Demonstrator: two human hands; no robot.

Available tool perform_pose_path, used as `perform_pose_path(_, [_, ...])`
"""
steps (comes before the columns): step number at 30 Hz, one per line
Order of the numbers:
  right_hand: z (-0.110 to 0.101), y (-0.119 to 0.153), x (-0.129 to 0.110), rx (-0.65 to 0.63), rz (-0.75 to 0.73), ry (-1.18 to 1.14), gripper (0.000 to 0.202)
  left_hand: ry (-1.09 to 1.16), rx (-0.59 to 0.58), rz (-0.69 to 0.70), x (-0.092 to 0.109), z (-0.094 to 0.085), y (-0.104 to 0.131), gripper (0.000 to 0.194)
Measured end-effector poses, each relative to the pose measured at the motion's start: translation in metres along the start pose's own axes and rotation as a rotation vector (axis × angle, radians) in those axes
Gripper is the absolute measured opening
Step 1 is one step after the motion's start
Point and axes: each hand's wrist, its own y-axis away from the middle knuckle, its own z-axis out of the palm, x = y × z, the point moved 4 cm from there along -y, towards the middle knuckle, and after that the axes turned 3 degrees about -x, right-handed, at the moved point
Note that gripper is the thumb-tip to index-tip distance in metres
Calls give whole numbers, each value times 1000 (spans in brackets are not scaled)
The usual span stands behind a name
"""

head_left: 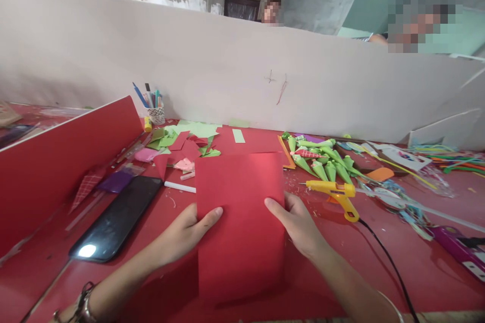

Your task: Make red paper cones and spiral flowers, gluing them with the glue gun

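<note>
A sheet of red paper (pixel 240 242) is held up above the red table, in the middle of the head view. My left hand (pixel 195 227) grips its left edge, with the thumb on the front face and the fingers behind. On the opposite edge my right hand (pixel 295 222) grips it the same way, its fingers partly hidden by the sheet. Just beyond the paper's left side lies a white stick (pixel 180 187). A yellow glue gun (pixel 333 189) rests on the table to the right of my right hand, its nozzle pointing left.
Left of me lies a black phone (pixel 121 217) beside an upright red board (pixel 68 156). Paper scraps (pixel 185 149) and a pen cup (pixel 155 114) are behind. Green paper cones (pixel 322 159) and a purple power strip (pixel 460 250) sit to the right. A white partition (pixel 212 70) closes the back.
</note>
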Motion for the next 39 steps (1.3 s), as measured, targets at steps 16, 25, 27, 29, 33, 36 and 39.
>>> perform_pose_path(16, [-16, 12, -89, 142, -742, 690, 46, -543, -179, 254, 54, -22, 9, 25])
perform_pose_path(25, [3, 5, -84, -103, -507, 650, 18, -957, -326, 355, 73, -10, 0, 36])
perform_pose_path(27, [2, 5, -80, -93, -501, 611, 22, -975, -355, 345, 70, -9, -5, 35])
perform_pose_path(29, [0, 6, -76, -52, -510, 591, 22, -1002, -298, 389, 71, -9, -9, 32])
perform_pose_path(33, [-5, 9, -68, 71, -546, 562, 21, -1159, 177, 466, 75, -13, -13, 27])
perform_pose_path(36, [-7, 10, -64, 141, -560, 526, 21, -1215, 357, 497, 71, -10, -12, 31])
perform_pose_path(39, [-6, 10, -61, 153, -537, 476, 21, -1211, 354, 591, 62, -5, -12, 31])
